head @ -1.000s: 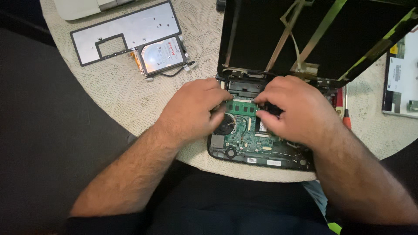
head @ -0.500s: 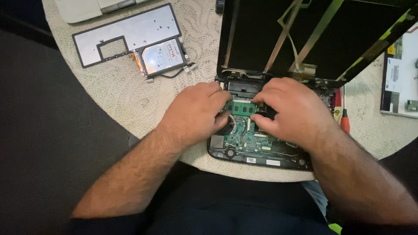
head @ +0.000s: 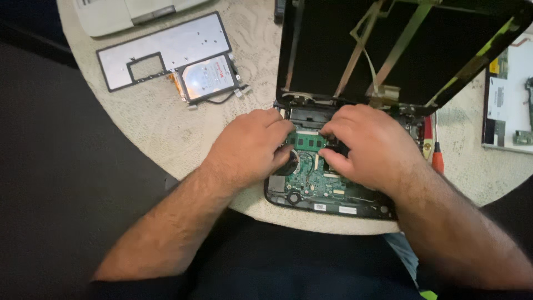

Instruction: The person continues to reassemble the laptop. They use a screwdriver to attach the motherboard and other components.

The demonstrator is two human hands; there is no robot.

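Observation:
An opened small laptop base [head: 311, 201] with a bare green circuit board [head: 313, 180] lies at the near edge of a round table. Its black lid [head: 400, 50] stands tilted up behind, with metal strips across it. A green memory module [head: 308, 141] sits near the hinge. My left hand [head: 250, 147] rests on the board's left side, fingertips touching the module's left end. My right hand [head: 369, 144] covers the right side, fingers curled at the module's right end. Whether either hand grips it is hidden.
A grey metal keyboard plate [head: 166, 50] and a hard drive [head: 208, 78] with a cable lie at the back left. A white device [head: 111, 14] sits beyond. A red-handled screwdriver [head: 437, 161] lies right of the laptop, and a circuit panel [head: 508, 100] at far right.
Both hands have stayed on the memory module with only slight finger shifts. The view has drifted a little.

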